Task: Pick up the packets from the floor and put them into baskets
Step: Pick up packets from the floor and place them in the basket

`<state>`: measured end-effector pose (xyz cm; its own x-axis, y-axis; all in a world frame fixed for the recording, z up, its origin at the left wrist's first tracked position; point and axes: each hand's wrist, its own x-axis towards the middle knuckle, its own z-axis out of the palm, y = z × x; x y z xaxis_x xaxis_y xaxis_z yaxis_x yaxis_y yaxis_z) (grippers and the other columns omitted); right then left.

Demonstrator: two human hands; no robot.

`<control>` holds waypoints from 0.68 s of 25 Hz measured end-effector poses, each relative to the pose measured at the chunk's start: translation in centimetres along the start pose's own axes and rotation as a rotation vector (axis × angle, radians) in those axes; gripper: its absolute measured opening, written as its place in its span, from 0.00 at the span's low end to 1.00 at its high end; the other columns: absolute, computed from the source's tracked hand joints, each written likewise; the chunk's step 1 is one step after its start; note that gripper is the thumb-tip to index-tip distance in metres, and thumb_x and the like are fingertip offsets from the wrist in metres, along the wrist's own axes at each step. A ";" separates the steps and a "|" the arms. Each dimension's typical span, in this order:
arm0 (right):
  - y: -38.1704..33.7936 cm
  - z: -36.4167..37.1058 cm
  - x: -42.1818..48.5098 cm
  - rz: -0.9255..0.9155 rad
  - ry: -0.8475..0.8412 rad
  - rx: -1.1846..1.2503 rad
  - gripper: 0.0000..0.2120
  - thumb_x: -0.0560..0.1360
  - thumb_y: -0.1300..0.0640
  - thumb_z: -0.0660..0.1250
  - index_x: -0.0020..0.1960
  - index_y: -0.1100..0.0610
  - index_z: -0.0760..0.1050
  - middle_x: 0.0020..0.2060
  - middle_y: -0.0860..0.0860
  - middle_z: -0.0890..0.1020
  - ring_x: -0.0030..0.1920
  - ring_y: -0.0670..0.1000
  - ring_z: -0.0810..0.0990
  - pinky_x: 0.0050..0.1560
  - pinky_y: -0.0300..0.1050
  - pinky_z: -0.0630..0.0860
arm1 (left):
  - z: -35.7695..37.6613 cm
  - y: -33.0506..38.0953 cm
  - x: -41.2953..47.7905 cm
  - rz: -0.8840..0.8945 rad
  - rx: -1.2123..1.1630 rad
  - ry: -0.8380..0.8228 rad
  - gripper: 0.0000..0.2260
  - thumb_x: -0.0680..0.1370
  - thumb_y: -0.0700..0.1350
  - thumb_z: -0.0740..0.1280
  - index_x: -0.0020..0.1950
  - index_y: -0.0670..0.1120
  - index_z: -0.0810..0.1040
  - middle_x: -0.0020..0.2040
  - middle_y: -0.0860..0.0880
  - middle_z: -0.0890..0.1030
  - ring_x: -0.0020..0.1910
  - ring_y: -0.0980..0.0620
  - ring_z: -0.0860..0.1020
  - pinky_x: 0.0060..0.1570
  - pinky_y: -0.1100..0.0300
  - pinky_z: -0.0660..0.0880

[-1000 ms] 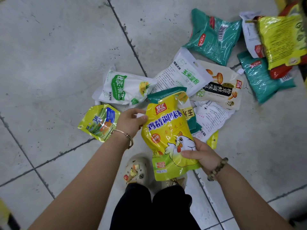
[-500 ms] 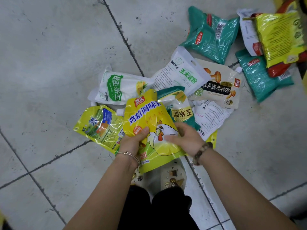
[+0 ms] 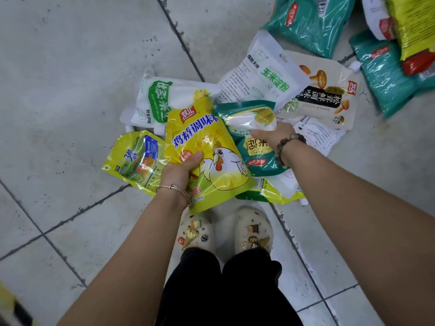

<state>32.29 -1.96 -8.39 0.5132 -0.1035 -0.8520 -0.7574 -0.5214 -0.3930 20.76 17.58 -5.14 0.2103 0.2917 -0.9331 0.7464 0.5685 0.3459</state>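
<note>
My left hand [image 3: 180, 169] grips a yellow chicken-print packet [image 3: 211, 147] above the floor, thumb on its front. A yellow-green packet [image 3: 134, 158] sits right beside that hand, partly behind it; whether it is held I cannot tell. My right hand [image 3: 274, 137] is on a green corn packet [image 3: 247, 114] in the pile, its blurred fingers curled at the packet's white bulge. More packets lie around: two white starch packets [image 3: 164, 97] [image 3: 266, 78], a mushroom-print packet [image 3: 329, 95], and teal packets [image 3: 310, 22]. No basket is in view.
Grey tiled floor [image 3: 70, 67] stretches to the left and lower right. My two cream clogs [image 3: 197, 231] stand just below the pile. More teal, yellow and red packets [image 3: 386, 74] are heaped at the top right edge.
The yellow chicken packet passed from my right hand to my left. My right hand let go of it and reached forward onto the green corn packet.
</note>
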 end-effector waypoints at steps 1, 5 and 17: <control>0.5 -0.2 -0.8 -0.011 -0.004 0.045 0.10 0.68 0.56 0.74 0.48 0.53 0.76 0.43 0.49 0.80 0.38 0.44 0.76 0.37 0.37 0.71 | 0.0 0.4 -0.2 0.008 0.020 -0.005 0.11 0.66 0.43 0.77 0.46 0.46 0.80 0.44 0.42 0.84 0.43 0.40 0.82 0.45 0.43 0.79; 1.5 -2.0 -5.4 0.033 -0.041 0.112 0.14 0.70 0.66 0.70 0.56 0.61 0.78 0.47 0.52 0.80 0.46 0.51 0.78 0.49 0.41 0.73 | 0.2 2.2 -2.4 0.055 0.131 -0.042 0.09 0.66 0.43 0.76 0.45 0.46 0.81 0.39 0.47 0.85 0.37 0.46 0.84 0.39 0.51 0.79; 0.6 -14.0 -29.0 0.112 0.367 0.597 0.09 0.70 0.67 0.71 0.45 0.55 0.79 0.38 0.49 0.82 0.33 0.43 0.80 0.30 0.36 0.76 | 3.3 9.4 -22.1 0.149 0.434 -0.386 0.12 0.65 0.43 0.75 0.47 0.48 0.81 0.47 0.47 0.85 0.45 0.44 0.83 0.49 0.46 0.78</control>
<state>22.65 -11.16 20.93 0.4424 -0.4632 -0.7679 -0.8516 0.0516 -0.5217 25.22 13.96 18.42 0.4856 -0.0026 -0.8742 0.8641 0.1531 0.4795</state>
